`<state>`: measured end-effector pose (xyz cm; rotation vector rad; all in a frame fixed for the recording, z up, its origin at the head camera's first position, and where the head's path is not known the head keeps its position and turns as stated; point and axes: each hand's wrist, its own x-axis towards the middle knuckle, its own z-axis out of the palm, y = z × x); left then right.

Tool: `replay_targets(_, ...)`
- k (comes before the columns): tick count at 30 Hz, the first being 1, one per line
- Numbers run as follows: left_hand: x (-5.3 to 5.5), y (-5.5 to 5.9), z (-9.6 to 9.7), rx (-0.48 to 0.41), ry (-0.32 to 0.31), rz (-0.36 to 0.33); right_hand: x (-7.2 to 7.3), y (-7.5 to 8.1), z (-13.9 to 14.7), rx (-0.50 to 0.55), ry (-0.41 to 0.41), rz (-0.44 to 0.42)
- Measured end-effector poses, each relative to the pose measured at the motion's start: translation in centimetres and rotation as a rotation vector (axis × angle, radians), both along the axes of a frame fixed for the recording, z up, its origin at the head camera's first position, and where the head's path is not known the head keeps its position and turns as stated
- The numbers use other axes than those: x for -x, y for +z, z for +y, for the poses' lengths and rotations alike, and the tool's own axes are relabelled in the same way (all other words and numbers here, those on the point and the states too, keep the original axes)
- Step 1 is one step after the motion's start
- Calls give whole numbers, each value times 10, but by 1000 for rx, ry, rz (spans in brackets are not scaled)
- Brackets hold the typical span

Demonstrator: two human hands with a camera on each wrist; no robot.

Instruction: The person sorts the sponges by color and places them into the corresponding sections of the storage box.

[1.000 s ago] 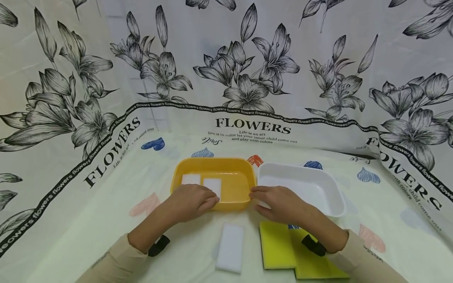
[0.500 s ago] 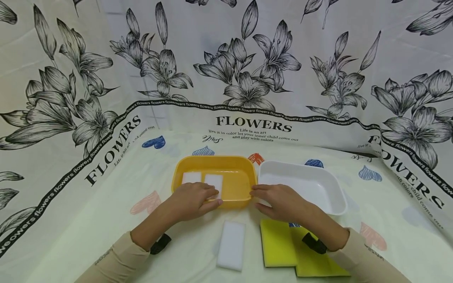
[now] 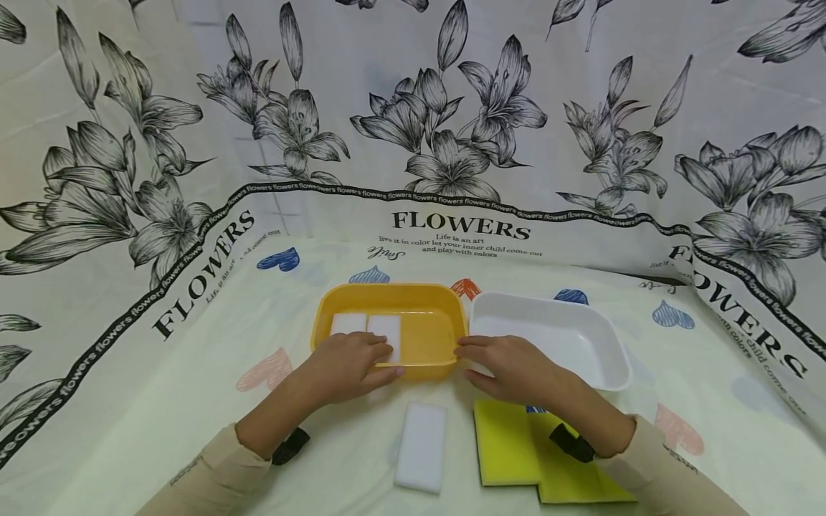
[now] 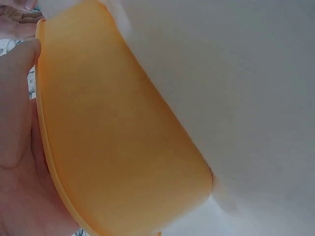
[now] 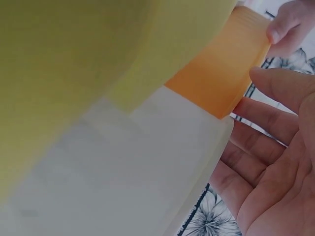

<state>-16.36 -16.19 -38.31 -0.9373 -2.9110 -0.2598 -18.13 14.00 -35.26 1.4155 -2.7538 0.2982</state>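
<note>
In the head view, my left hand (image 3: pixel 345 367) reaches over the front rim of the yellow tray (image 3: pixel 434 337). Its fingertips rest on one white sponge block (image 3: pixel 386 331), while the thumb lies along the outside of the rim. A second white sponge block (image 3: pixel 348 322) sits against it on the left, partly hidden by the hand. My right hand (image 3: pixel 513 367) has its fingers extended, their tips at the tray's right front corner, overlapping the white tray (image 3: pixel 581 344). In the right wrist view, that hand's thumb and fingers (image 5: pixel 263 147) are spread with nothing held between them.
A third white sponge block (image 3: pixel 421 448) lies on the heart-print cloth in front of the yellow tray. Two yellow sponge sheets (image 3: pixel 510 448) overlap at front right, partly under the right wrist. The flower-printed curtain (image 3: pixel 452 107) rises behind the trays.
The sponge block under my left fingers has shifted left against its neighbour. My left thumb has spread away from the fingers towards the tray's front rim. The right hand stays in place.
</note>
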Motion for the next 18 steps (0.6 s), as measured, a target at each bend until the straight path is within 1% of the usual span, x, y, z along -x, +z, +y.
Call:
replay_targets(3, -1, -2, -1, 9, 6, -15, 0, 0, 0, 1, 6, 11)
replay_targets(14, -3, -1, -4, -2, 2, -1, -1, 0, 0, 1, 10, 18)
replay_targets(18, -4, -2, -5, -1, 8, -22, 0, -2, 0, 6, 12, 20)
